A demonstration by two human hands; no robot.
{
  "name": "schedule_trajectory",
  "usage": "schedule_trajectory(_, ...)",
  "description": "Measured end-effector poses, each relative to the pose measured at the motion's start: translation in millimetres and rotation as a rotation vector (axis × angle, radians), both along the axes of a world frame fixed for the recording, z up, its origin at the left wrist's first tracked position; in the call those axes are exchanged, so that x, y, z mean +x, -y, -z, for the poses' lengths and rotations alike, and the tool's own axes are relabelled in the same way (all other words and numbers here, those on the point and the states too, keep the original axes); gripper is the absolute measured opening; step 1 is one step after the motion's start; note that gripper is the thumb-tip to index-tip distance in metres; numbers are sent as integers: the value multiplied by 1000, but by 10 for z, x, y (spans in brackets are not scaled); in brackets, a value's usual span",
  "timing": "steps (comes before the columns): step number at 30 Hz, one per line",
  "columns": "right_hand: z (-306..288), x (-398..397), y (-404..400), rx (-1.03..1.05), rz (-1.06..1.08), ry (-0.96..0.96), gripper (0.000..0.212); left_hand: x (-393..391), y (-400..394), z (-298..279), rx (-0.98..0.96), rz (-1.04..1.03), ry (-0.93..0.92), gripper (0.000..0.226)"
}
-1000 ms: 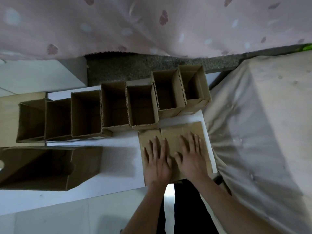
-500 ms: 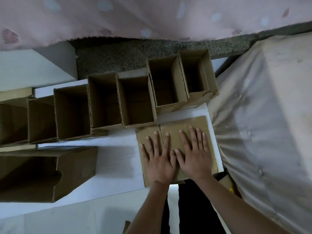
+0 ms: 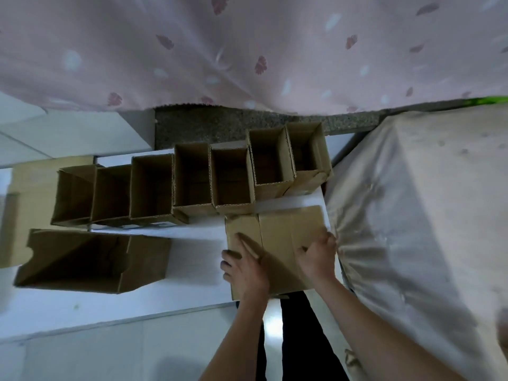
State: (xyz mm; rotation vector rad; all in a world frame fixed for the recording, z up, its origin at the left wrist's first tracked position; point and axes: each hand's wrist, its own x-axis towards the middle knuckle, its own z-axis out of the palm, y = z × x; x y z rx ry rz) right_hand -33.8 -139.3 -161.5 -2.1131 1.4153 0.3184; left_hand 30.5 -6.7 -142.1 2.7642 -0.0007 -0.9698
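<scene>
1. Cardboard was the matter in hand: one flat carton lay on the white board at its right end, just in front of the person and just beside the row of finished cartons.
2. Both hands held that flat carton. The left hand gripped its left edge, fingers curled over the side and the thumb laid across the top face. The right hand gripped the right edge in the same way, thumb on top and fingers wrapped round the side.
3. Judging by the grip on opposite edges, the step was the start of opening the flat carton into a tube.
4. The next move would likely call for lifting it off the board and pushing the two edges toward each other so the walls sprang square, then folding the bottom flaps shut.
5. Counted: seven open cartons stood in a stepped row, mouths up and sides touching; one larger carton lay on its side at the left; one carton remained flat; two hands were at work.
6. Behind hung a pink curtain, and a pale cloth cover lay to the right.
</scene>
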Motion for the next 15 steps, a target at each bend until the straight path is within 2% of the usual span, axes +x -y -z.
schedule_trajectory(3, -124, 74, 218, 73, 192, -29, 81, 144, -46, -91, -98, -261, -115, 110)
schedule_trajectory(5, -189, 29, 382, 146, 260, -5, 71, 247, -126, -162, -134, -309, -224, 100)
schedule_trajectory(8, -354, -116, 481, 281, 340, 139, 58, 287, -221, -335, -285, -331, -272, 85)
schedule_trajectory(11, -565, -265, 486, 342, 380, 182, 62, 313, -301, -565, -419, -329, -276, 82)
schedule_trajectory(15, -875, -392, 566, 320, 317, 172, 75, 389, -454, -899, -663, -354, -377, 61)
